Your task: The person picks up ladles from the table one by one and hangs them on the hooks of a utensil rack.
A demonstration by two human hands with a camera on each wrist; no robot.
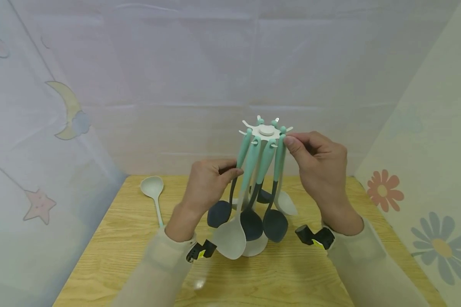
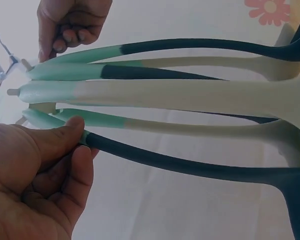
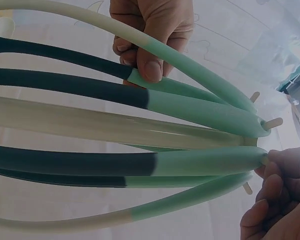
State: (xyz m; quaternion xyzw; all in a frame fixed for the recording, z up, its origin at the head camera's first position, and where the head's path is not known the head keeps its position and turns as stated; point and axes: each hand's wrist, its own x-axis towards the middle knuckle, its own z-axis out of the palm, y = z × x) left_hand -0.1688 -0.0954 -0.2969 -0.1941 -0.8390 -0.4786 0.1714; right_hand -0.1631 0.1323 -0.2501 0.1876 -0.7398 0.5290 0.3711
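A white utensil rack (image 1: 266,131) stands on the table with kitchen utensils hanging by teal handles from its hooks. My left hand (image 1: 207,183) pinches the handle of a dark-headed utensil (image 1: 219,214) on the rack's left side; in the left wrist view its thumb lies where teal meets dark. My right hand (image 1: 324,170) is at the rack's top right, thumb and forefinger pinching the handle end of a dark spoon-like utensil (image 1: 275,226) right at its hook. A broad cream ladle (image 1: 230,238) and another dark utensil (image 1: 251,224) hang in front.
A cream ladle (image 1: 152,186) with a teal-ended handle lies on the wooden table (image 1: 111,251), left of the rack. Behind the rack hang a cream-headed utensil (image 1: 286,203) and a dark one (image 1: 264,196). Pale cloth walls (image 1: 176,85) enclose the back and sides.
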